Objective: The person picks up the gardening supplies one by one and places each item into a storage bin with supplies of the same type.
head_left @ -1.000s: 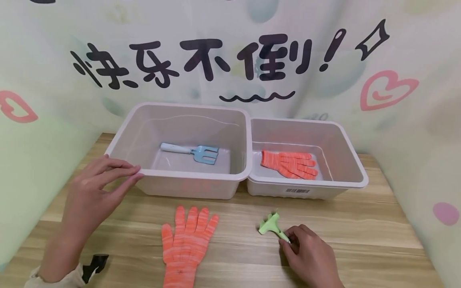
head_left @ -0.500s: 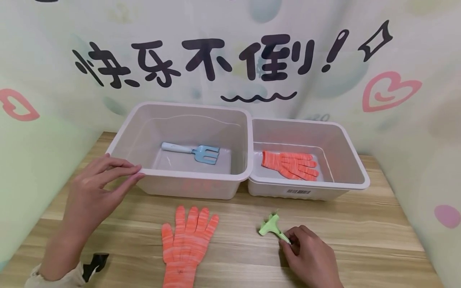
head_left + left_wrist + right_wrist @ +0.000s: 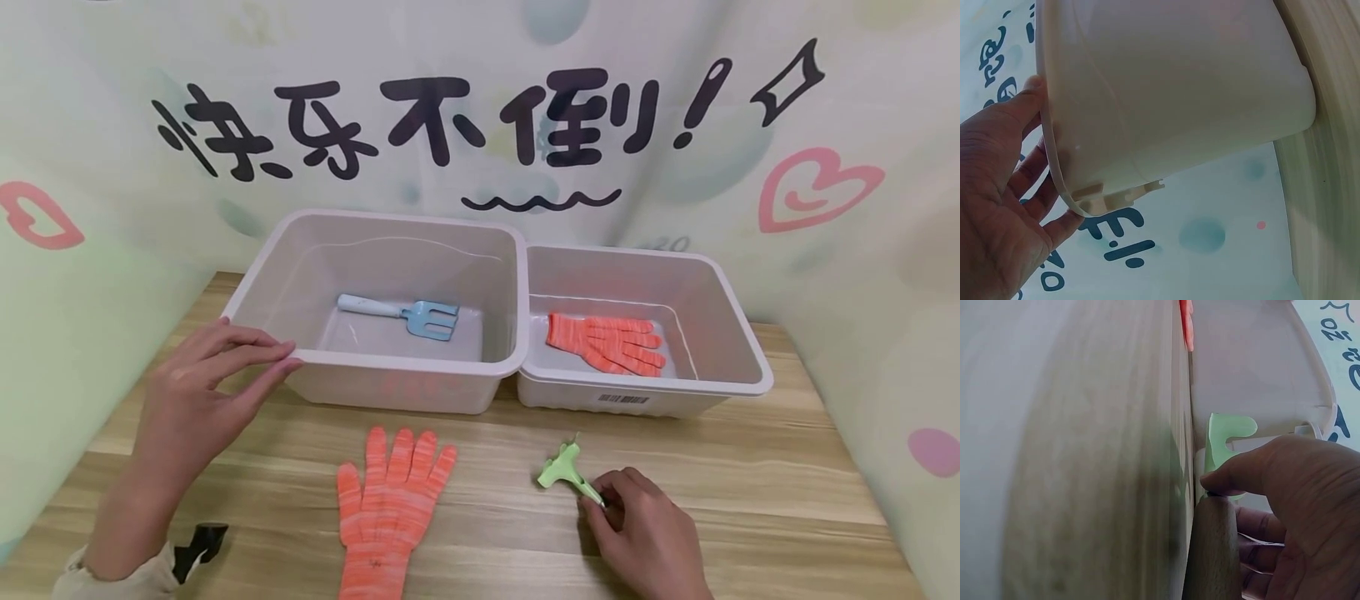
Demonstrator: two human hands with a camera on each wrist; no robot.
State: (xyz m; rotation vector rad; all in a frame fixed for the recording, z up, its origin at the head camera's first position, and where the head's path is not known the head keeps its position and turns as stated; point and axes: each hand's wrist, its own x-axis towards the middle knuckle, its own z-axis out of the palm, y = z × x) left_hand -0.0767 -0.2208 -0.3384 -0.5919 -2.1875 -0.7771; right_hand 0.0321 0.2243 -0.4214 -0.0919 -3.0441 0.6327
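My left hand (image 3: 198, 392) rests its fingertips on the near left corner of the rim of the left grey bin (image 3: 390, 390). In the left wrist view the fingers (image 3: 1041, 199) touch the outer edge of that rim. A blue garden fork (image 3: 429, 321) with a pale handle lies inside the bin. My right hand (image 3: 651, 525) pinches a small green hand rake (image 3: 561, 468) low at the table, its pronged head pointing away from me. The right wrist view shows its wooden handle (image 3: 1213, 550) beneath the thumb. An orange work glove (image 3: 386, 508) lies flat between the hands.
A second, smaller grey bin (image 3: 738, 333) stands against the left bin's right side, with another orange glove (image 3: 607, 342) inside. Printed cloth (image 3: 480, 50) hangs close behind and at both sides. The wood-grain table (image 3: 787, 483) extends under everything.
Both hands stay in place, the left at the bin's rim and the right on the green hand rake. Only the head view has shifted very slightly.
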